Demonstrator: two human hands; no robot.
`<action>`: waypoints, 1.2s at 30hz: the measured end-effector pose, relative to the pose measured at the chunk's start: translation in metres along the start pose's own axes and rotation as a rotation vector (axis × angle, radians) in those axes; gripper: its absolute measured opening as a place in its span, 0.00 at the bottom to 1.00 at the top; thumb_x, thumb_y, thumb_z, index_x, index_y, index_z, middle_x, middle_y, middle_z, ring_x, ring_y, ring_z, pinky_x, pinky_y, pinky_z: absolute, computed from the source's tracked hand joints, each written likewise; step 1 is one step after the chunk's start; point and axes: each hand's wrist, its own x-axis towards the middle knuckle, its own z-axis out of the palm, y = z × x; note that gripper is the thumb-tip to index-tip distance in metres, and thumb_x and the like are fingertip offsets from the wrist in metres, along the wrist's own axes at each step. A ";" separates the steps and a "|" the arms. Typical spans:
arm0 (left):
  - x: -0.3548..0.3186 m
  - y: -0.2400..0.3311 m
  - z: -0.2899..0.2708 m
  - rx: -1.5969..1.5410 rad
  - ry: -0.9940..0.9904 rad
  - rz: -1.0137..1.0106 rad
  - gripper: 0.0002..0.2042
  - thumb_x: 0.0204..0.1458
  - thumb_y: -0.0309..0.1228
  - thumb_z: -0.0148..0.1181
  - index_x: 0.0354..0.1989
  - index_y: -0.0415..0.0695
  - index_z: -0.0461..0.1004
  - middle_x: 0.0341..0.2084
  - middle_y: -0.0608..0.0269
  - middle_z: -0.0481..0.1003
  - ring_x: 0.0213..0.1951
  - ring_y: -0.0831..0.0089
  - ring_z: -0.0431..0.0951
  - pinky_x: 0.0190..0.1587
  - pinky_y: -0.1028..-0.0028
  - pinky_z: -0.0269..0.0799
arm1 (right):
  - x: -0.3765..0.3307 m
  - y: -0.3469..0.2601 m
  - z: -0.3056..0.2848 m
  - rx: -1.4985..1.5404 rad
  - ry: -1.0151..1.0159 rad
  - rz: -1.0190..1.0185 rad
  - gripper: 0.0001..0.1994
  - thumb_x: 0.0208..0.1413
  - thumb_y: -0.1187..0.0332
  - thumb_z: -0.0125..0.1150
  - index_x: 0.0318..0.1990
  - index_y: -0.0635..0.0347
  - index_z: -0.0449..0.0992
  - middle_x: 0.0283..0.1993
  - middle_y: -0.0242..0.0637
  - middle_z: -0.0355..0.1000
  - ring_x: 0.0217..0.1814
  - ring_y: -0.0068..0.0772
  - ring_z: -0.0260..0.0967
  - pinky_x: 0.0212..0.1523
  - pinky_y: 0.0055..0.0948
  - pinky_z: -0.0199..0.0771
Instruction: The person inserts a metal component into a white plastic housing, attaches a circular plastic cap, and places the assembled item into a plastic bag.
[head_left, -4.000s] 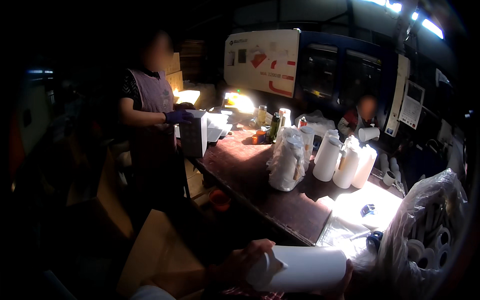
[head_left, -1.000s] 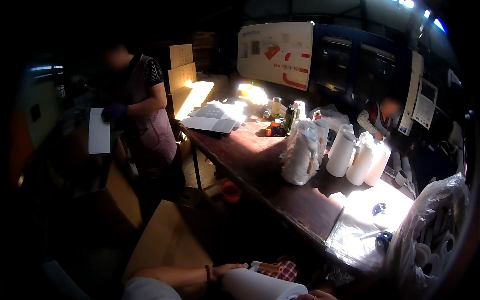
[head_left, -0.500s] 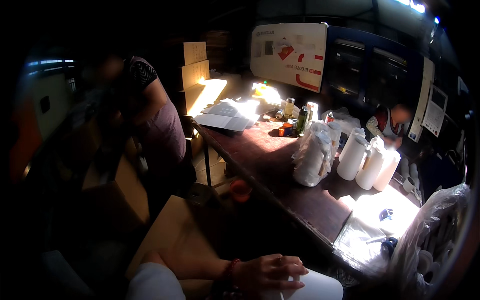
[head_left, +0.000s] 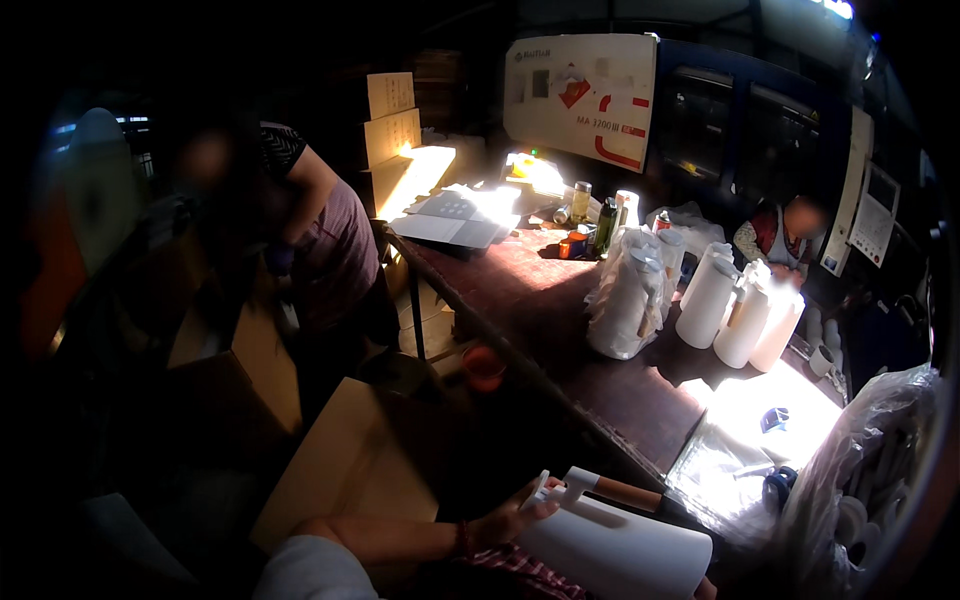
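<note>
A white jug [head_left: 625, 552] with a brown handle [head_left: 628, 492] lies tilted on its side near the lower edge, its lid end to the left. My left hand [head_left: 515, 512] is closed around the lid end, below the handle. At the jug's base, only a small part of my right hand [head_left: 706, 589] shows, pressed against it; most of its fingers are hidden. On the red-brown table [head_left: 540, 340] stand several similar white jugs [head_left: 703, 305], upright, and one jug in clear plastic wrap [head_left: 625, 305].
A plastic bag of white parts [head_left: 865, 480] stands at the right. A cardboard box [head_left: 345, 465] is beside my left arm, with a red bucket [head_left: 483, 367] beyond. One co-worker [head_left: 335, 240] bends over boxes at left; another [head_left: 775, 240] sits behind the table.
The jug has come up into fuller view, now showing its handle. My left hand has shifted to its lid end, and part of my right hand now shows. The left co-worker has moved slightly.
</note>
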 end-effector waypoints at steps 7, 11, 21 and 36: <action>-0.002 0.019 0.009 0.585 -0.069 0.712 0.33 0.51 0.38 0.62 0.63 0.42 0.53 0.55 0.47 0.60 0.56 0.56 0.64 0.58 0.61 0.60 | 0.014 0.014 0.009 0.096 -0.053 0.025 0.17 0.60 0.58 0.46 0.47 0.61 0.67 0.47 0.37 0.64 0.49 0.32 0.61 0.48 0.34 0.60; -0.015 0.062 0.040 0.913 -0.125 1.061 0.30 0.52 0.43 0.60 0.61 0.45 0.59 0.56 0.44 0.61 0.56 0.50 0.65 0.53 0.57 0.66 | 0.013 0.031 0.014 0.209 -0.097 0.103 0.21 0.59 0.54 0.44 0.53 0.61 0.65 0.53 0.41 0.63 0.56 0.37 0.60 0.54 0.39 0.60; -0.019 -0.024 0.032 1.167 -0.613 0.809 0.23 0.53 0.41 0.59 0.55 0.47 0.66 0.57 0.52 0.64 0.56 0.59 0.67 0.56 0.63 0.62 | 0.025 0.143 0.071 0.667 -0.137 0.860 0.18 0.62 0.51 0.51 0.40 0.59 0.75 0.36 0.28 0.70 0.38 0.21 0.66 0.42 0.24 0.67; 0.151 -0.039 0.053 0.793 -0.122 0.114 0.14 0.53 0.38 0.58 0.28 0.37 0.78 0.23 0.55 0.77 0.27 0.69 0.78 0.32 0.72 0.71 | 0.121 0.245 -0.044 -0.922 0.205 -0.019 0.11 0.50 0.58 0.64 0.28 0.56 0.77 0.50 0.39 0.72 0.62 0.42 0.61 0.60 0.39 0.58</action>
